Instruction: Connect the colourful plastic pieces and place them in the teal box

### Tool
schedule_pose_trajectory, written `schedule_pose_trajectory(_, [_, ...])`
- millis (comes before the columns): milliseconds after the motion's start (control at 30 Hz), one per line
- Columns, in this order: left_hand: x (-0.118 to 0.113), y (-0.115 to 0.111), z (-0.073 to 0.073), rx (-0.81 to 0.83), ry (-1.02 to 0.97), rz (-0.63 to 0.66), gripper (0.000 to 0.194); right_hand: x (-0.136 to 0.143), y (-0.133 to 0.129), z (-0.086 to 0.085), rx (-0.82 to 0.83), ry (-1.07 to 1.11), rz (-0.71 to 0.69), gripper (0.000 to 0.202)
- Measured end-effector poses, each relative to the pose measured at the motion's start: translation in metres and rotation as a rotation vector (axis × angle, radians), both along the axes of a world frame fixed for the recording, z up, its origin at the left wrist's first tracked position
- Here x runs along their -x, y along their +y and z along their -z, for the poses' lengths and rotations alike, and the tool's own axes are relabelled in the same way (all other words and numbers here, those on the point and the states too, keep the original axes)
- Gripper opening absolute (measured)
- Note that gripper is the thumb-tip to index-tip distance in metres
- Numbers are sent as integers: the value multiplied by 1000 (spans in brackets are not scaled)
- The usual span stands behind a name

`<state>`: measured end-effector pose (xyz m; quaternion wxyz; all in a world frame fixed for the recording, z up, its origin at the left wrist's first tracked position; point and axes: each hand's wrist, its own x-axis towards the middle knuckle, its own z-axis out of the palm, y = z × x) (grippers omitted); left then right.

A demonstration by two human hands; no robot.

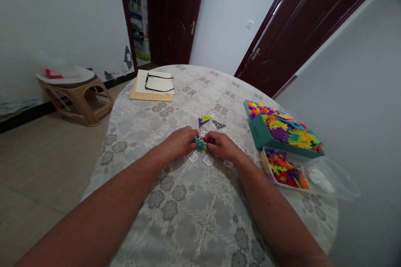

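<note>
Between my hands, just above or on the patterned tablecloth, is a small cluster of interlocking plastic pieces (pixel 199 143) in blue, yellow-green and red. My left hand (pixel 183 141) grips its left side with thumb and fingers closed. From the other side, my right hand (pixel 222 145) pinches the right part, near the red bit; its fingers cover some of the pieces. Just beyond my hands lies a yellow-green and purple triangular piece (pixel 205 119). Beside it, to the right, a grey toothed piece (pixel 219 125) rests on the cloth. White window-shaped pieces (pixel 208 159) lie around my hands.
A teal box (pixel 259 132) heaped with colourful pieces stands at the right. In front of it is a clear plastic container (pixel 267 167) with more pieces, its lid alongside. Glasses (pixel 159 83) lie on papers (pixel 150 96) at the far left. A stool (pixel 84 104) stands beyond the table.
</note>
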<state>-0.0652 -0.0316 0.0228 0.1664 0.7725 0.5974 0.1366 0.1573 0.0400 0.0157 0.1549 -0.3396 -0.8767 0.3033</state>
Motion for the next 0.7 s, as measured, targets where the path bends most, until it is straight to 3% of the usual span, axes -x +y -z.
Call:
schedule_pose_trajectory(167, [0,-1,-2,-18,21,9,22,-9,3,-2,144,87,-96,16])
schedule_pose_trajectory(367, [-1,-2,-6,-20,-25,67,19,-10,4,-6,89,91,-159,32])
schedule_pose_trajectory(433, [-2,-3,-8,-14,-22,65,17,-11,12,-5,-86,114,-75,40])
schedule_pose_trajectory(567, [-3,-4,-10,-24,-20,72,17,-16,37,10,-491,47,263,44])
schedule_pose_trajectory(700, [-3,-6,-13,7,-17,71,22,-20,51,30,-496,-132,404,45])
